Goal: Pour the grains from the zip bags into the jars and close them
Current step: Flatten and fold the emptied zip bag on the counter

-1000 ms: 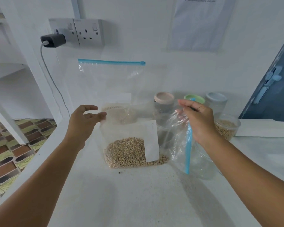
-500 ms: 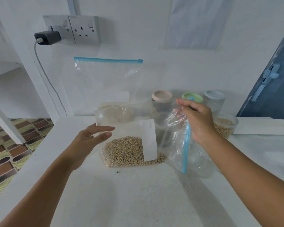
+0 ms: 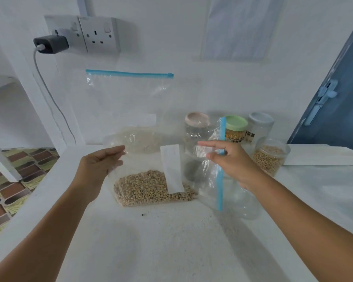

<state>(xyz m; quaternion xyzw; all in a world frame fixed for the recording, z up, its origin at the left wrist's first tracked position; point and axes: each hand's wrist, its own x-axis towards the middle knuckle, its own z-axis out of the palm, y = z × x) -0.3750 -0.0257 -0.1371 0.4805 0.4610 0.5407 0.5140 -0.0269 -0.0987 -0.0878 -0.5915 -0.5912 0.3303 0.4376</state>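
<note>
A clear zip bag of beans (image 3: 151, 188) lies on the white counter (image 3: 161, 241), its blue zip edge (image 3: 219, 186) turned to the right and standing nearly upright. My right hand (image 3: 230, 163) holds that zip edge, which runs between its fingers while the index finger points left. My left hand (image 3: 98, 165) touches the bag's left edge with fairly straight fingers. An empty clear jar (image 3: 247, 202) stands below my right wrist, partly hidden. A second zip bag (image 3: 128, 102) with pale grains leans against the wall.
Behind stand a pink-lidded jar (image 3: 197, 123), a green-lidded jar (image 3: 235, 127) and a grey-lidded jar (image 3: 261, 123). A lidless jar of beans (image 3: 270, 157) is at the right. The counter's edge drops off on the left to a tiled floor (image 3: 8, 190). A charger (image 3: 51, 43) hangs from the wall socket.
My left hand came down from the rear bag to the bean bag's left edge. My right hand's fingers loosened, and the zip edge now sticks up above it.
</note>
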